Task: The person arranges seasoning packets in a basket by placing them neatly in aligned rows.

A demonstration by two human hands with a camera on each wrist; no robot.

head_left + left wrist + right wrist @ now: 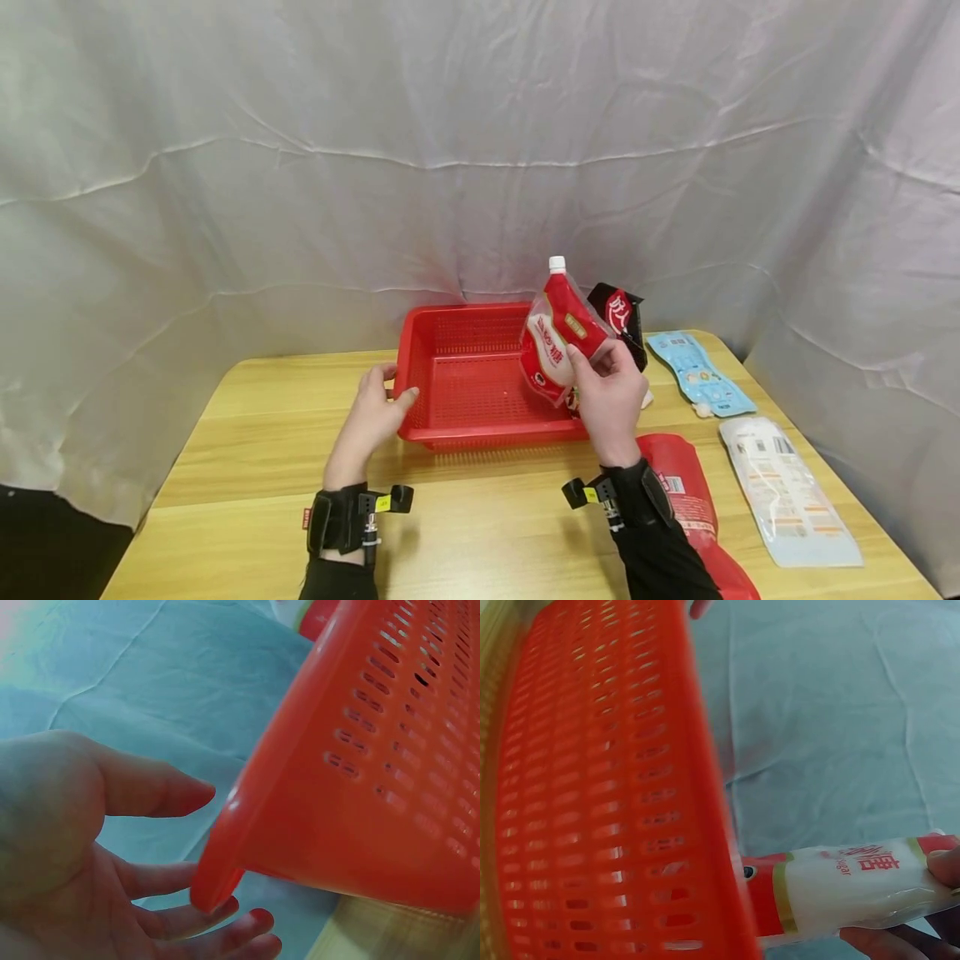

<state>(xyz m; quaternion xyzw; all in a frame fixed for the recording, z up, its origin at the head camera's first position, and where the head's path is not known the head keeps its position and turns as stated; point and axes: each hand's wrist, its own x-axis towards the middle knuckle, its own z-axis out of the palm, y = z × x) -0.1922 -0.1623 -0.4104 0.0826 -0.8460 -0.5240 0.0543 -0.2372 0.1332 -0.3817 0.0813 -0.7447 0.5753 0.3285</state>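
Holding the sugar pouch (553,337) right now: right hand (611,400), thumb on the printed face, fingers behind, pinched near one edge. Pouch is tilted, white cap (557,264) up, held over the right part of the red basket (480,434). Right wrist view shows its label reading "sugar", and some of its red end through the slots in the basket wall.

Left hand (377,408) is at the basket's left rim. Thumb and fingers are spread fairly wide either side of it; left wrist view has a gap between thumb tip and rim, fingers reaching under.

Basket sits on the worktop (285,467), near the grey curtain (450,167). Black pack (624,312) at the basket's right end, partly hidden; can't tell if it's in or just beside. Right side of worktop: light blue pouch (697,372) farthest back, white-and-clear pouch (791,492) nearer, red bag (684,492) partly under the right forearm. Small item under the sugar pouch's lower end, mostly covered, can't identify.
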